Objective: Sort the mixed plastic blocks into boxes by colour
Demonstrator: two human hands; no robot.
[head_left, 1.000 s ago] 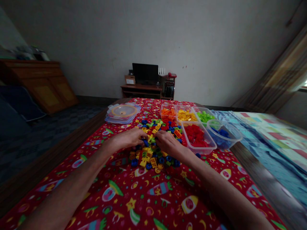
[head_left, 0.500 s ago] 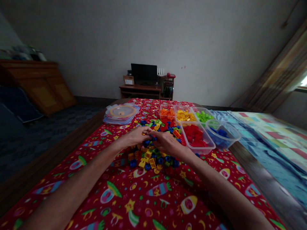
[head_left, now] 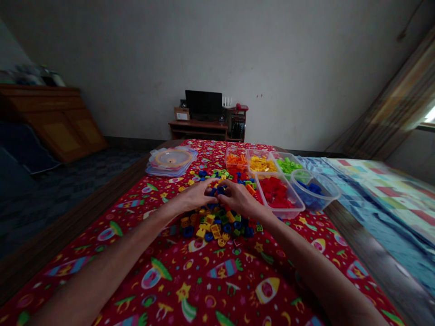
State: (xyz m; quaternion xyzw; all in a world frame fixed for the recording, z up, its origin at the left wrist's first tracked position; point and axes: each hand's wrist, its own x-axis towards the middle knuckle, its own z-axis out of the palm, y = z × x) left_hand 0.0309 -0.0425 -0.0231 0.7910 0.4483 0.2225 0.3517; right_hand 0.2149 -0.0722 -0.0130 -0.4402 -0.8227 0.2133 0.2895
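A heap of small plastic pieces (head_left: 217,222) in blue, yellow, green, orange and red lies on a red patterned cloth (head_left: 217,276). Both hands hover together just above the heap's far half. My left hand (head_left: 195,195) and my right hand (head_left: 238,198) are curled, fingertips meeting around a small blue piece (head_left: 217,191) pinched between them. To the right stand clear tubs sorted by colour: red (head_left: 279,195), orange (head_left: 237,161), yellow (head_left: 261,164), green (head_left: 288,165), and a round tub of blue pieces (head_left: 314,188).
A stack of clear lids (head_left: 172,160) sits at the cloth's far left. The table's wooden edge (head_left: 367,244) runs along the right, with a patterned blue bedcover (head_left: 384,199) beyond. A low desk with a monitor (head_left: 205,115) stands against the far wall.
Both hands rose off the heap and drew together toward its far side, fingertips now meeting on a blue piece. The view shifted slightly.
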